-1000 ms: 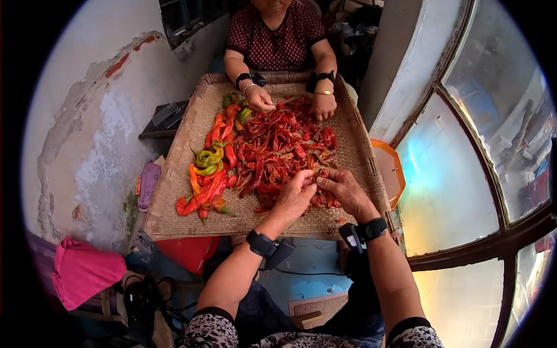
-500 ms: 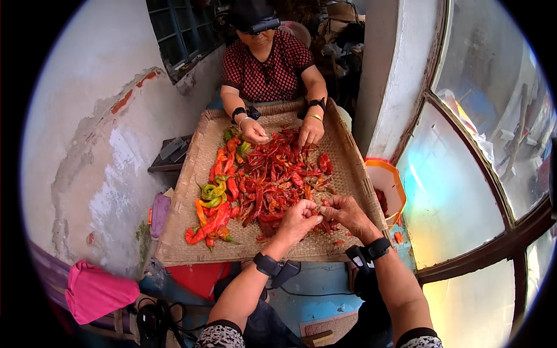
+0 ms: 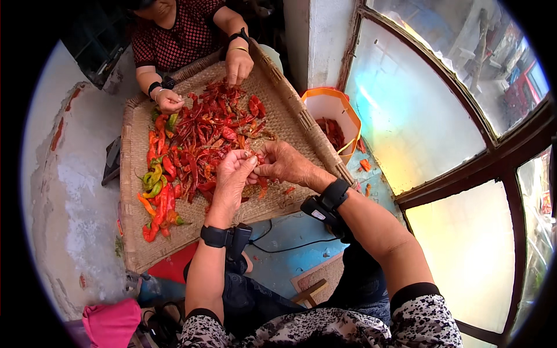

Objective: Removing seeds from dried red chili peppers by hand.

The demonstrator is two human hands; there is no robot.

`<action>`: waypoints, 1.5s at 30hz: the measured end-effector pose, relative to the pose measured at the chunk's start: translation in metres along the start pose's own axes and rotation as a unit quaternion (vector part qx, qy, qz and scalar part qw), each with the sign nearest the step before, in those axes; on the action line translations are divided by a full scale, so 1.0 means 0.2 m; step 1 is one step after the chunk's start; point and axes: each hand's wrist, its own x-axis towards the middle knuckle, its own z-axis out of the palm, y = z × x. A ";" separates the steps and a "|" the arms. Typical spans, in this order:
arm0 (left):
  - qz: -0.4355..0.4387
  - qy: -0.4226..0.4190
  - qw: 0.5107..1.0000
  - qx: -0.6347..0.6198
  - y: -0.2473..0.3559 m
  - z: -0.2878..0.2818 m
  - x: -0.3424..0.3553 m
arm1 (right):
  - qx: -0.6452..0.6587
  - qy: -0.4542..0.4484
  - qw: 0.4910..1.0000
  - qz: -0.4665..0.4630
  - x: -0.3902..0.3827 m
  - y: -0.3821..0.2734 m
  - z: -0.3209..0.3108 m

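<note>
In front of me a woven tray [image 3: 296, 127] holds a heap of wrinkled red dried chillies [image 3: 200, 122] in the middle, with fresh red and green peppers [image 3: 156, 214] along its left side. My left hand [image 3: 234, 177] and my right hand [image 3: 284, 167] meet over the near right part of the heap, thumbs and fingertips pinched on a small dried red chilli piece [image 3: 253, 155], mostly hidden by the fingers. Both my wrists wear black straps with small devices.
A person [image 3: 174, 32] sits across, both hands in the tray. An orange-rimmed container [image 3: 336, 136] with red chillies stands at the tray's right beside a frosted window [image 3: 412, 110]. A cracked wall [image 3: 84, 191] is on the left, a pink cloth [image 3: 110, 325] below it.
The view has swung down and to the right, showing more of the orange-rimmed container and window. My hands stay pinched together with small finger movements. The other person's fingers remain at the heap.
</note>
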 end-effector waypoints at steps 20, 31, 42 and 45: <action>0.046 -0.010 0.998 0.044 0.02 -0.03 -0.06 | 0.250 0.155 0.955 0.043 -0.05 -0.14 -0.26; 0.059 0.017 0.996 0.070 0.02 -0.11 -0.06 | 0.201 0.166 0.965 0.030 0.02 0.06 -0.21; 0.053 0.024 0.995 0.082 0.03 -0.13 -0.08 | -0.525 -0.033 0.848 -0.063 0.05 0.10 0.24; 0.055 0.021 0.995 0.080 0.05 -0.12 -0.09 | -0.529 -0.022 0.845 -0.078 0.07 0.15 0.22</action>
